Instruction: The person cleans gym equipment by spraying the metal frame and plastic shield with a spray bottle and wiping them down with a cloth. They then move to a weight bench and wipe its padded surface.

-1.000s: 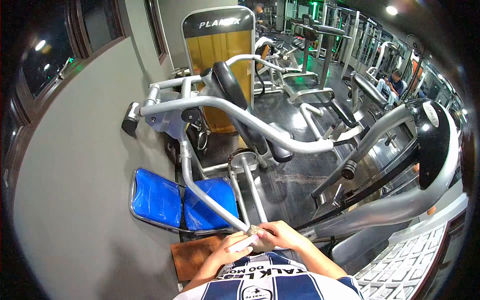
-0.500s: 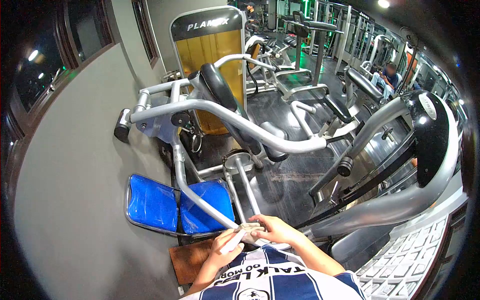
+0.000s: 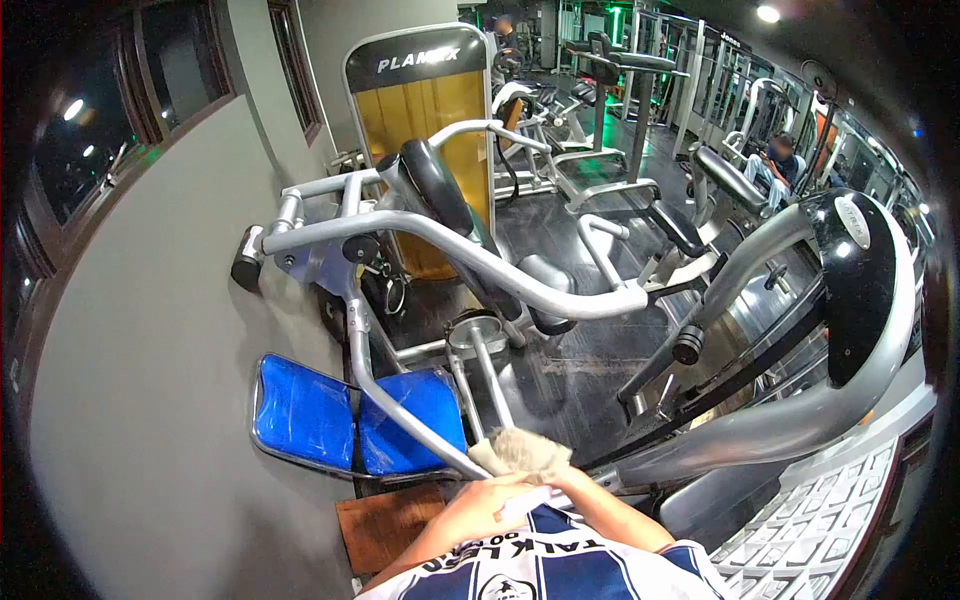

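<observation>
Low in the head view, a beige cloth (image 3: 530,454) is bunched in front of my shirt, beside the silver tube of the exercise machine. My right hand (image 3: 562,482) is closed on it, most of the fingers hidden behind its folds. Just below, my left hand (image 3: 490,503) reaches across with bent fingers around a small white object (image 3: 530,500), whose kind I cannot tell. The two hands nearly meet. The machine's silver frame (image 3: 410,412) runs up and left from the cloth.
A blue padded folding chair (image 3: 305,413) stands by the grey wall on the left, with a brown wooden board (image 3: 385,525) below it. A thick silver machine arm (image 3: 760,415) curves on the right. Farther back are a gold-panelled weight stack (image 3: 425,150) and a seated person (image 3: 775,168).
The cloth, earlier folded small between my hands, is now spread and bunched larger over my right hand. My left hand has moved right and turned, leaving less of the white object showing.
</observation>
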{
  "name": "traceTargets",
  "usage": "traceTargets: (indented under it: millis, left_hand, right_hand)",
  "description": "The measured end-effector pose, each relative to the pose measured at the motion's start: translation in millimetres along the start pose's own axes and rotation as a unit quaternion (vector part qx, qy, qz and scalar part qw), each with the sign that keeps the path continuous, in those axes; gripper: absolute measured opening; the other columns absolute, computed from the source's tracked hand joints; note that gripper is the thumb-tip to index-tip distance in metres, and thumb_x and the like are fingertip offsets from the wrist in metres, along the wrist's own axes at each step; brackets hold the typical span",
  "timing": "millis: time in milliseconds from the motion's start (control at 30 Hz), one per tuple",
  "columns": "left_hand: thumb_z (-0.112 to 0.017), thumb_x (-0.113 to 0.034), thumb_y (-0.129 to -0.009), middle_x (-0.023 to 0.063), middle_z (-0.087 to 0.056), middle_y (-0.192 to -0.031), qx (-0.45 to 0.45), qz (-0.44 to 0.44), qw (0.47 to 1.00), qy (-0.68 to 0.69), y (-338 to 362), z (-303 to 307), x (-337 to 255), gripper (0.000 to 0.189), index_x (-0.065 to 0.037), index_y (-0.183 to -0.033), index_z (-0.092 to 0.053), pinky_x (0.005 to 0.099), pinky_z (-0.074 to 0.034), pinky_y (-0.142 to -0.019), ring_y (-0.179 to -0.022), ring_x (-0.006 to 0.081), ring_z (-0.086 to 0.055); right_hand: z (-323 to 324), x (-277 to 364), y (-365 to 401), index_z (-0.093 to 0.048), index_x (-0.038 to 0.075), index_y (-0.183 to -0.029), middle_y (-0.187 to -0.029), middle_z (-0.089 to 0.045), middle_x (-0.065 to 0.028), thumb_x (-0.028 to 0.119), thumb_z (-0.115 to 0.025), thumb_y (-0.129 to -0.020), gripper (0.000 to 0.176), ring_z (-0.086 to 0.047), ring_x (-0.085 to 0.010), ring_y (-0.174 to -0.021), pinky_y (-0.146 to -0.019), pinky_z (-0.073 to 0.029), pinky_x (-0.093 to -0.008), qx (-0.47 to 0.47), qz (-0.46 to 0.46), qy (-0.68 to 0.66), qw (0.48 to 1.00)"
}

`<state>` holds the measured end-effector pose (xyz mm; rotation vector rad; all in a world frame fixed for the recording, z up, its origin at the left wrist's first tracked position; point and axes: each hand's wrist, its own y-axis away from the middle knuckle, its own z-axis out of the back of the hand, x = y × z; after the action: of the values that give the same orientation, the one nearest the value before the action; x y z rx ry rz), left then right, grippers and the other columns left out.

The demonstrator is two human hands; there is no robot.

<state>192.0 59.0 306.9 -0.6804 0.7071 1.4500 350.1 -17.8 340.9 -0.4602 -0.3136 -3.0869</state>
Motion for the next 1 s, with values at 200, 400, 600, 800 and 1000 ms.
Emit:
traceTargets:
  millis: [200,400,600,800,1000]
  left_hand:
    - [-0.069,-0.018,-0.075,0.0186,-0.055,-0.137,-0.016,-0.018,0.997,0.069,0.5,0.8,-14.0,0.054,-0.012,-0.128,-0.062,0.0406,-0.049,-0.099,-0.12,0.0344,-0.059]
    - [-0.068,-0.016,-0.077,0.019,-0.054,-0.138,-0.006,-0.047,0.997,0.064,4.0,5.7,-8.5,0.054,-0.013,-0.13,-0.061,0.0405,-0.047,-0.101,-0.126,0.034,-0.054]
    - [-0.069,-0.015,-0.077,0.0205,-0.052,-0.14,-0.005,-0.034,0.994,0.104,11.8,1.6,6.8,0.048,-0.005,-0.124,-0.063,0.0361,-0.047,-0.097,-0.121,0.0314,-0.059]
    - [-0.067,-0.01,-0.077,0.016,-0.066,-0.11,-0.072,-0.031,0.985,0.152,25.6,-6.8,22.1,0.041,0.002,-0.117,-0.063,0.0365,-0.05,-0.089,-0.099,0.0289,-0.065]
    - [-0.065,-0.004,-0.082,0.0132,-0.067,-0.109,-0.141,-0.061,0.981,0.119,24.1,-13.8,48.7,0.042,0.001,-0.123,-0.061,0.0322,-0.051,-0.088,-0.1,0.0215,-0.064]
  right_hand:
    - [-84.0,-61.2,-14.8,-0.061,0.005,-0.098,-0.088,-0.064,-0.0133,0.022,-0.067,-0.078,0.027,-0.065,-0.0329,-0.081,-0.073,-0.053,-0.0436,-0.297,0.084,-0.422,0.852]
    - [-46.3,-20.3,-22.1,-0.064,0.005,-0.084,-0.08,-0.065,-0.015,0.031,-0.065,-0.082,0.027,-0.067,-0.034,-0.082,-0.071,-0.052,-0.0422,-0.285,-0.08,-0.278,0.914]
    - [-5.3,-23.3,-16.6,-0.06,0.016,-0.101,-0.085,-0.057,-0.0061,0.016,-0.061,-0.08,0.022,-0.062,-0.0247,-0.08,-0.068,-0.053,-0.0385,-0.352,0.148,0.086,0.92]
    - [6.6,-30.4,6.0,-0.065,0.017,-0.086,-0.079,-0.064,-0.0023,0.015,-0.063,-0.078,0.008,-0.069,-0.0214,-0.074,-0.061,-0.055,-0.0356,-0.24,-0.091,0.158,0.953]
    - [11.6,-26.0,22.5,-0.068,0.014,-0.075,-0.072,-0.067,-0.0067,0.011,-0.065,-0.077,0.005,-0.072,-0.0233,-0.07,-0.055,-0.058,-0.0356,-0.209,-0.049,0.182,0.96]
